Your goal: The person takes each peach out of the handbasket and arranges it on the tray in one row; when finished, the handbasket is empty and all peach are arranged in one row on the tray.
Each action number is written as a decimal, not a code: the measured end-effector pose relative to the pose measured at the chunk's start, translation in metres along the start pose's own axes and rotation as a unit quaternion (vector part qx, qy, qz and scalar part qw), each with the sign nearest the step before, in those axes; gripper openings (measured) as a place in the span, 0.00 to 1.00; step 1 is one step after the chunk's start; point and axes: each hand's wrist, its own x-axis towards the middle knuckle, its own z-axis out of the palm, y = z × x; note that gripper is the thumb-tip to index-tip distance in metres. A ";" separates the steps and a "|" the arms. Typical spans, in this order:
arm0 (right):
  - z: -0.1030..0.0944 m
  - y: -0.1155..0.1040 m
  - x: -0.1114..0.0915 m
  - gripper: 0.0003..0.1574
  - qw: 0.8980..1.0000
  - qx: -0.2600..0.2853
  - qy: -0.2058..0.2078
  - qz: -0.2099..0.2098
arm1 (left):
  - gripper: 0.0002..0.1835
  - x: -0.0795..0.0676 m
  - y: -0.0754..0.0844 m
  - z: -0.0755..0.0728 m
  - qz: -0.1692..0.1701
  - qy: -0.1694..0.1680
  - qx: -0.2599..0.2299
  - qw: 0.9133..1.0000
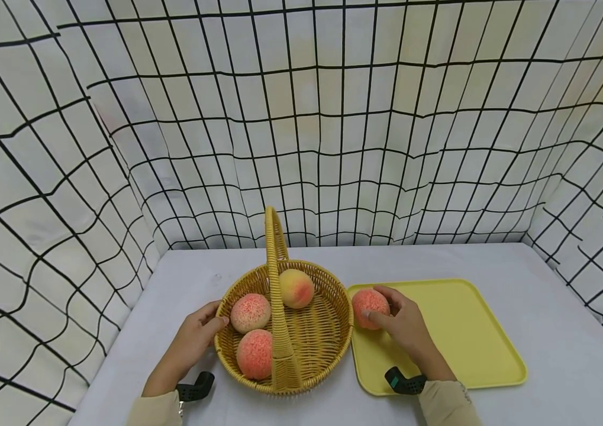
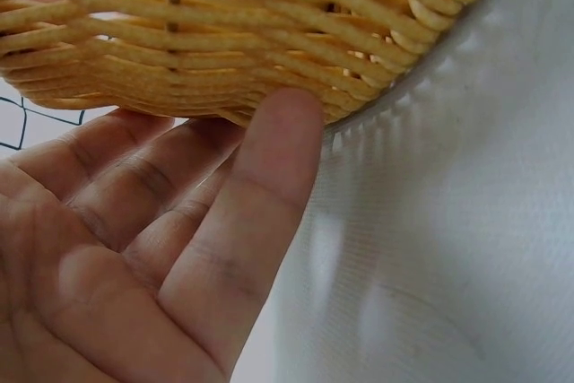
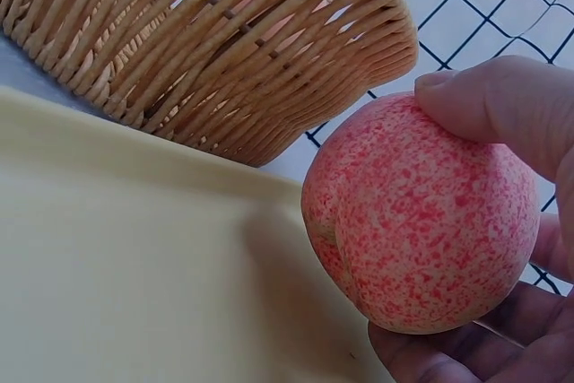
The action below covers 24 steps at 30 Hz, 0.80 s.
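Note:
My left hand holds the left rim of a round woven basket with a tall handle. In the left wrist view its thumb lies against the wicker wall, and the other fingertips are hidden behind the weave. Inside the basket sit a yellow-and-red peach, a speckled pink peach and a redder peach partly behind the handle. Between thumb and fingers, my right hand grips another speckled peach, above the left part of a yellow tray, close beside the basket.
The basket and tray stand side by side on a white-covered table. White sheeting with a black grid rises behind the table and on both sides. The basket's handle arches high over its middle.

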 end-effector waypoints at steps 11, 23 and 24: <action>0.000 0.002 -0.001 0.39 1.000 0.006 0.000 0.002 | 0.28 0.001 -0.001 0.000 0.003 -0.002 -0.004 1.000; 0.002 0.004 -0.002 0.38 1.000 -0.001 -0.005 -0.005 | 0.28 0.001 -0.001 0.001 0.005 -0.001 -0.012 1.000; 0.002 0.004 -0.002 0.38 1.000 -0.002 -0.005 -0.005 | 0.28 0.001 -0.001 0.001 0.006 0.000 -0.012 1.000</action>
